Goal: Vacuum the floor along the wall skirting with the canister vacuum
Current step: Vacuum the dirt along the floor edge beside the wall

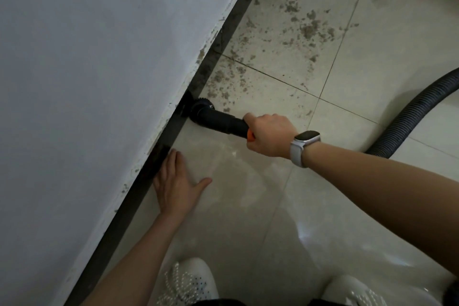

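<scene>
white shoes (188, 281), grey dust (308, 30) ahead, hose (409, 117) right

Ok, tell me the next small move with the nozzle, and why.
Probably slide the nozzle forward along the skirting: the right hand holds it at the wall's foot, and the dust lies just ahead, while the floor behind looks clean.

My right hand (269, 135) covers the rear of the nozzle tube (219, 122). The brush head (185, 107) is half lost in shadow against the skirting (164, 141). At three o'clock the hose (409, 117) runs off frame; at six, my shoes (188, 281) are cropped.
</scene>
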Tool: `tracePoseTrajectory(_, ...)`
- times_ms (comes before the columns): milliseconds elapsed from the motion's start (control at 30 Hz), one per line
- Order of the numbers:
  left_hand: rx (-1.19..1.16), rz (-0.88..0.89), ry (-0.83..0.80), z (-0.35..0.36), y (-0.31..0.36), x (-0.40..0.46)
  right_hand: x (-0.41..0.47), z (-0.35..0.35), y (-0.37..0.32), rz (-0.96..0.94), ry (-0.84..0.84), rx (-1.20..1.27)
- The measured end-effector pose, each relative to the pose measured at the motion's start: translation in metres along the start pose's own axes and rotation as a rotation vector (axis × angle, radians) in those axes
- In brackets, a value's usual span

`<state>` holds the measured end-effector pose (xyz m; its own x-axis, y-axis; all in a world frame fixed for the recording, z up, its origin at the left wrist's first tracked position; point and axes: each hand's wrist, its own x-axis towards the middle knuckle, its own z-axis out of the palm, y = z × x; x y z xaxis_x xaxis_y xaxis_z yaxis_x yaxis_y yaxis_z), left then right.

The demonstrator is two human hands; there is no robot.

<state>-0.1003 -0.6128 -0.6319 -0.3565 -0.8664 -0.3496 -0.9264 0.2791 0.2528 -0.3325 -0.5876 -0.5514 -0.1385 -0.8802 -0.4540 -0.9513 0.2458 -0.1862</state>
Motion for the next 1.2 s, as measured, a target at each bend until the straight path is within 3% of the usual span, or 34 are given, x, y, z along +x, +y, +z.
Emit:
tracePoseTrajectory(233,-0.121,-0.019,0.093,0.002,-0.016,-0.017,-0.041,0.024,-0.015,-0.245,-0.157,-0.020)
tracePoseTrajectory(500,-0.014,-0.095,-0.006,0.001,-0.011,-0.029,0.000,-0.003,0.002,0.019,-0.017,-0.010)
tracePoseTrajectory(733,-0.013,-0.093,-0.046,-0.001,-0.010,-0.028,-0.040,0.014,-0.016,-0.165,-0.181,0.008)
tracePoseTrajectory(967,-0.058,-0.125,-0.068,-0.002,0.008,-0.024,-0.021,-0.008,0.041,0.146,-0.072,0.133)
tracePoseTrajectory(1200,-0.005,-0.080,-0.171,-0.004,0.013,-0.018,-0.097,0.021,0.030,-0.033,-0.335,0.076)
